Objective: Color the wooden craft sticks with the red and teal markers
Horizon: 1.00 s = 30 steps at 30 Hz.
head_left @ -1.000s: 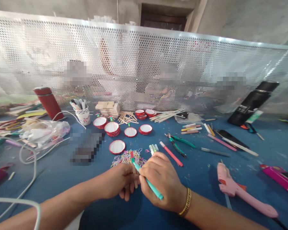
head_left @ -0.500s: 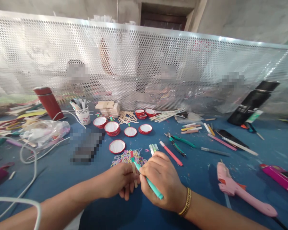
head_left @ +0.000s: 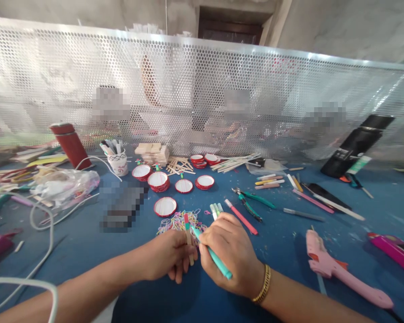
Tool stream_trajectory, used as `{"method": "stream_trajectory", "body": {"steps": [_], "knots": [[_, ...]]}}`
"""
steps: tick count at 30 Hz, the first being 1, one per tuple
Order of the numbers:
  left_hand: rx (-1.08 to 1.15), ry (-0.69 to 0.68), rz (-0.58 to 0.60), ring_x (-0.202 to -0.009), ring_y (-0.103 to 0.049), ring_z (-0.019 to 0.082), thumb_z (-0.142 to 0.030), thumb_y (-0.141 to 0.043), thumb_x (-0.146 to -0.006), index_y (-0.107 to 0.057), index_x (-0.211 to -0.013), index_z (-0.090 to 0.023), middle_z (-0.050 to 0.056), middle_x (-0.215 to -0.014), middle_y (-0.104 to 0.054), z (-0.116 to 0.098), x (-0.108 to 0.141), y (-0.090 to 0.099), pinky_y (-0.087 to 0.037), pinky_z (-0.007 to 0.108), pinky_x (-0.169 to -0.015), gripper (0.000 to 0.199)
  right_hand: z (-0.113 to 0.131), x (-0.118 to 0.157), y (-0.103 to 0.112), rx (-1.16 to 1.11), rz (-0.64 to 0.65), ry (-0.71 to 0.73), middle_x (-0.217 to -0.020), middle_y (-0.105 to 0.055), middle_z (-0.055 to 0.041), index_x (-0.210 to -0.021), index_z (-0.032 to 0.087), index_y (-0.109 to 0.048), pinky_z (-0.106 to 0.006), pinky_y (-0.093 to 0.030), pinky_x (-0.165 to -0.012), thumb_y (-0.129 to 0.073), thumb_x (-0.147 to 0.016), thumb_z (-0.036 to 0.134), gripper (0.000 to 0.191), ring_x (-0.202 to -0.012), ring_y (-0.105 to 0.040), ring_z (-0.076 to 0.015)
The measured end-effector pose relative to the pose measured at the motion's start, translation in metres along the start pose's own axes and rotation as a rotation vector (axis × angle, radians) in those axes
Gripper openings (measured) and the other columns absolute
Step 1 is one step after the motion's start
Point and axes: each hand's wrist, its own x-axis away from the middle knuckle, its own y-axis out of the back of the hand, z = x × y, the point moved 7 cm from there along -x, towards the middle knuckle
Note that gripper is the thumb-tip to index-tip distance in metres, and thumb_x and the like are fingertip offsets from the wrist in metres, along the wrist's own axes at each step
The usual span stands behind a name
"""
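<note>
My left hand [head_left: 175, 253] is closed on a popsicle stick [head_left: 189, 237], which stands nearly upright with a red tip and a green band below it. In my right hand [head_left: 227, 253] is a turquoise marker [head_left: 218, 262], its tip pointing up and left beside the stick's green band. A small gap seems to lie between tip and stick. Behind the hands spreads a heap of colourful small rubber bands [head_left: 180, 220]. Green markers [head_left: 216, 209] lie just past my right knuckles, and a red marker [head_left: 241, 217] rests to their right.
Red-rimmed round lids [head_left: 164, 206] lie beyond the rubber bands. A phone [head_left: 125, 207] and white cable [head_left: 50, 229] are on the left. Green-handled pliers [head_left: 249, 206] and a pink glue gun [head_left: 343, 271] lie on the right. A perforated metal screen [head_left: 175, 98] stands across the back.
The turquoise marker has drawn slightly back to the right, away from the stick's green band. The left hand keeps its hold on the stick. The whole view has shifted a little.
</note>
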Motion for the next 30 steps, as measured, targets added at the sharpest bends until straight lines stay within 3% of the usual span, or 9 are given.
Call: {"method": "stream_trajectory", "body": {"steps": [13, 30], "knots": [[-0.004, -0.001, 0.007, -0.044, -0.055, 0.008, -0.040, -0.048, -0.081, -0.050, -0.070, -0.018, -0.004, -0.057, -0.055, -0.0011, 0.0001, -0.0002, -0.041, 0.018, -0.042, 0.025, 0.0011, 0.0011, -0.0006, -0.007, 0.002, 0.001, -0.070, -0.061, -0.0015, -0.083, 0.017, -0.056, -0.040, -0.038, -0.083, -0.049, -0.086, 0.019, 0.008, -0.071, -0.051, -0.0162], [-0.023, -0.002, 0.007, -0.044, -0.055, 0.008, -0.034, -0.045, -0.082, -0.051, -0.067, -0.017, -0.003, -0.056, -0.054, 0.0000, -0.0001, 0.0001, -0.042, 0.017, -0.043, 0.023, 0.0047, 0.0002, -0.0024, -0.016, 0.031, 0.028, -0.074, -0.062, -0.0016, -0.087, 0.017, -0.058, -0.041, -0.038, -0.087, -0.049, -0.086, 0.020, 0.009, -0.075, -0.052, -0.0166]]}}
